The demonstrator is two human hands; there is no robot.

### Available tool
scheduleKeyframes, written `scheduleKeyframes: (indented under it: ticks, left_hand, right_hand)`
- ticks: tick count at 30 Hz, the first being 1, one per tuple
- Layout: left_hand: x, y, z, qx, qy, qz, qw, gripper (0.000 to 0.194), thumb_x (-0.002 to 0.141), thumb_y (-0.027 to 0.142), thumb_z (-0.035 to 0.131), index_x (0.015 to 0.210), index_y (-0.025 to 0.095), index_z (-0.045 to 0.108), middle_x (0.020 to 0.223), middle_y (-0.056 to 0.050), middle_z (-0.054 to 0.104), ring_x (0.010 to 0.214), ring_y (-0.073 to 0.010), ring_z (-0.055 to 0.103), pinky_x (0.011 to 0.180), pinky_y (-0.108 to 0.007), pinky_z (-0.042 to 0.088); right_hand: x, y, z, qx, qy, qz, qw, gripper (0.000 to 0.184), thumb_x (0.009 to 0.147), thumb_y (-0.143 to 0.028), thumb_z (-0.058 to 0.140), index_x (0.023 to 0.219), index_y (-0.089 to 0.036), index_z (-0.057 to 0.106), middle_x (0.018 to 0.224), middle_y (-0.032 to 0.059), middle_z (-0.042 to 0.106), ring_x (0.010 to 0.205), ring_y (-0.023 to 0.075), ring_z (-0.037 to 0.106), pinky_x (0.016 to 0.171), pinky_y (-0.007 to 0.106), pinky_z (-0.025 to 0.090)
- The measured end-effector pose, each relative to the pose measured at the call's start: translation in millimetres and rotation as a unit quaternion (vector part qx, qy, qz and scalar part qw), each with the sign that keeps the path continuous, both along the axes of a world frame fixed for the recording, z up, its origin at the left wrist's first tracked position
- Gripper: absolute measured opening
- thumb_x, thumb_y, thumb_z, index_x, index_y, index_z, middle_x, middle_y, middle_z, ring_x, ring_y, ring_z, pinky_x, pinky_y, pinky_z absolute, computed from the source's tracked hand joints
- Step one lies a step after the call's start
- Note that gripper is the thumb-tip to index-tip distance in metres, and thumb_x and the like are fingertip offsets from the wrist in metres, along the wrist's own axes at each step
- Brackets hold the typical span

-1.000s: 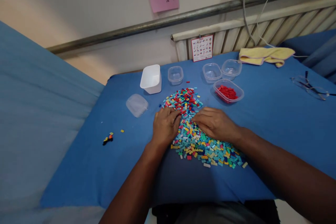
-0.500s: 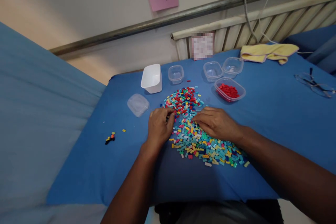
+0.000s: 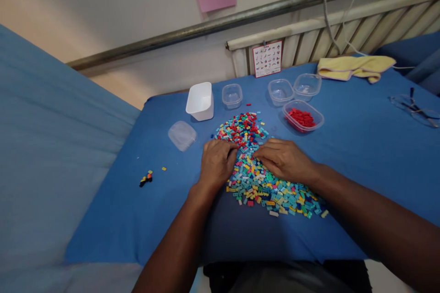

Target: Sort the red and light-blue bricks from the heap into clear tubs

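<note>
A heap of small toy bricks point(image 3: 252, 183) in many colours spreads over the blue cloth, mostly turquoise and yellow in front. Red bricks point(image 3: 237, 130) are mixed thickly into its far part. My left hand point(image 3: 218, 162) rests at the left edge of the heap, fingers bent inward and closed; its fingertips are hidden. On the other side, my right hand point(image 3: 285, 160) lies over the heap with thumb and fingers drawn together at the bricks. Whatever is between those fingertips is too small to make out. A clear tub point(image 3: 302, 118) beyond my right hand contains red bricks.
A white tub point(image 3: 200, 103), clear tubs point(image 3: 232, 97) and a translucent lid point(image 3: 182, 136) stand or lie farther back. Several black, orange and yellow pieces point(image 3: 146, 178) lie left. A yellow cloth point(image 3: 355, 67) and glasses point(image 3: 414, 107) are at the right.
My left hand has shifted slightly right, closer to the middle of the heap. My right hand stays nearly where it was. The view has moved a little.
</note>
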State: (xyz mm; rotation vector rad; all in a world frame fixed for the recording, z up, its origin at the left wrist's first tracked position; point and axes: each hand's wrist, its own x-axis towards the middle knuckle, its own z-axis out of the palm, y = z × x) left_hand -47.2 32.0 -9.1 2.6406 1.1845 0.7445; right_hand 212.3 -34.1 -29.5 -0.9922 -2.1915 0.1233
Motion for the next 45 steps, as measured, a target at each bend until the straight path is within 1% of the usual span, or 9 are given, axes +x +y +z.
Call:
scheduleKeyframes:
  ticks: [5,12,15,18,22,28,33,37,45]
  left_hand:
    - [14,-15,2.7,-0.184,-0.214,-0.019,0.959,0.009,0.101,0.029,0.075,0.103,0.022,0.080,0.093,-0.002,0.079,0.085,-0.0180,0.070,0.081,-0.032,0.054]
    - [27,-25,-8.0,-0.312,-0.304,-0.055,0.898,0.016,0.098,0.036,0.080,0.099,0.020,0.079,0.085,-0.001,0.076,0.075,-0.0142,0.068,0.070,-0.025,0.053]
    - [24,-23,-7.0,-0.269,-0.283,-0.044,0.920,0.013,0.101,0.034,0.077,0.100,0.021,0.079,0.085,0.000,0.076,0.075,-0.0142,0.068,0.070,-0.026,0.054]
    - [15,-16,-3.2,-0.134,-0.225,-0.019,0.965,0.011,0.105,0.029,0.072,0.107,0.021,0.080,0.097,-0.003,0.080,0.088,-0.0168,0.073,0.084,-0.031,0.058]
    - [2,-3,1.7,-0.013,-0.156,-0.017,0.988,0.018,0.110,0.027,0.065,0.118,0.021,0.079,0.111,-0.007,0.082,0.104,-0.0205,0.076,0.097,-0.036,0.060]
    - [12,13,17.2,-0.044,0.033,-0.070,0.996,0.023,0.112,0.027,0.059,0.122,0.023,0.079,0.113,-0.009,0.079,0.109,-0.0239,0.074,0.095,-0.037,0.060]
    - [37,15,20.9,-0.058,0.178,-0.010,0.982,0.020,0.110,0.028,0.061,0.116,0.023,0.080,0.111,-0.011,0.076,0.102,-0.0274,0.073,0.082,-0.037,0.055]
    - [41,7,15.0,-0.053,0.177,0.028,0.982,0.023,0.111,0.027,0.057,0.114,0.022,0.079,0.112,-0.012,0.075,0.102,-0.0291,0.073,0.081,-0.038,0.054]
    - [30,5,5.8,-0.070,0.122,0.008,0.990,0.016,0.106,0.019,0.060,0.113,0.023,0.075,0.116,-0.009,0.076,0.110,-0.0276,0.073,0.087,-0.039,0.056]
  right_hand:
    - [-6,-2,3.7,0.012,0.070,-0.041,0.997,0.028,0.108,-0.027,0.072,0.135,-0.021,0.069,0.115,0.0101,0.084,0.101,0.0265,0.079,0.089,0.044,0.065]
    - [-10,-1,4.7,0.000,0.113,-0.013,0.994,0.015,0.108,-0.026,0.072,0.123,-0.021,0.072,0.103,0.0056,0.083,0.091,0.0198,0.080,0.082,0.034,0.063]
    - [-10,-1,5.5,-0.029,0.126,-0.006,0.992,0.010,0.108,-0.023,0.070,0.118,-0.022,0.073,0.102,0.0047,0.082,0.091,0.0188,0.079,0.082,0.033,0.062]
    - [-10,-1,5.6,-0.047,0.125,-0.004,0.991,0.010,0.108,-0.021,0.069,0.116,-0.022,0.074,0.102,0.0052,0.082,0.092,0.0197,0.078,0.084,0.035,0.062]
    - [-10,1,4.1,-0.053,0.104,-0.007,0.993,0.008,0.108,-0.022,0.069,0.113,-0.021,0.075,0.101,0.0056,0.082,0.091,0.0206,0.078,0.084,0.036,0.062]
    - [-9,1,1.5,-0.037,0.095,0.002,0.995,0.009,0.109,-0.022,0.067,0.115,-0.022,0.075,0.103,0.0060,0.082,0.094,0.0207,0.078,0.087,0.037,0.063]
    - [-7,2,-1.3,-0.028,0.084,0.001,0.996,0.010,0.109,-0.021,0.067,0.116,-0.022,0.074,0.104,0.0064,0.082,0.095,0.0209,0.078,0.088,0.037,0.064]
    - [-6,2,-1.9,-0.039,0.077,0.004,0.996,0.011,0.111,-0.023,0.065,0.117,-0.023,0.074,0.106,0.0070,0.083,0.099,0.0211,0.079,0.091,0.037,0.064]
    - [-6,1,1.0,-0.041,0.061,-0.004,0.997,0.012,0.111,-0.025,0.065,0.118,-0.022,0.074,0.104,0.0063,0.082,0.094,0.0206,0.078,0.086,0.037,0.063]
